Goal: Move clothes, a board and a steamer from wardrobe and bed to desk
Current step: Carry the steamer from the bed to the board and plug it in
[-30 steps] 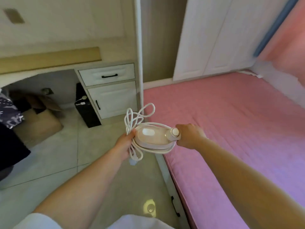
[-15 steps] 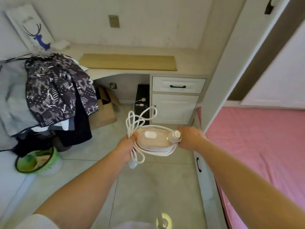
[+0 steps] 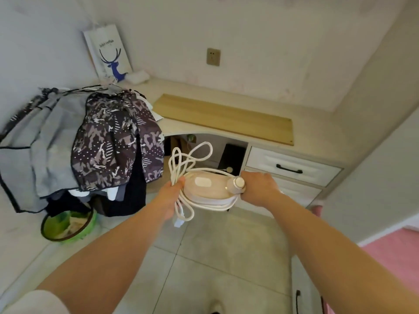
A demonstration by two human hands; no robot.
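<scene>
I hold a white and pale pink steamer (image 3: pixel 207 186) in front of me over the floor, short of the desk (image 3: pixel 317 130). My left hand (image 3: pixel 171 196) grips its left end together with the looped white cord (image 3: pixel 183 162). My right hand (image 3: pixel 258 188) grips the right end by the round knob. A long wooden board (image 3: pixel 222 117) lies flat on the desk top. Clothes (image 3: pixel 115 141), a patterned dark garment over grey ones, are piled on the desk's left part and hang over its edge.
A white paper bag with a blue deer (image 3: pixel 108 55) leans in the desk corner. A wall socket (image 3: pixel 213 57) is above the board. White drawers (image 3: pixel 292 168) stand under the desk at right. A green basin (image 3: pixel 68 225) sits on the floor. The pink bed (image 3: pixel 394 252) is at right.
My view has swung left from the bed toward the desk, and I have come closer to it. Both hands keep the same hold on the steamer.
</scene>
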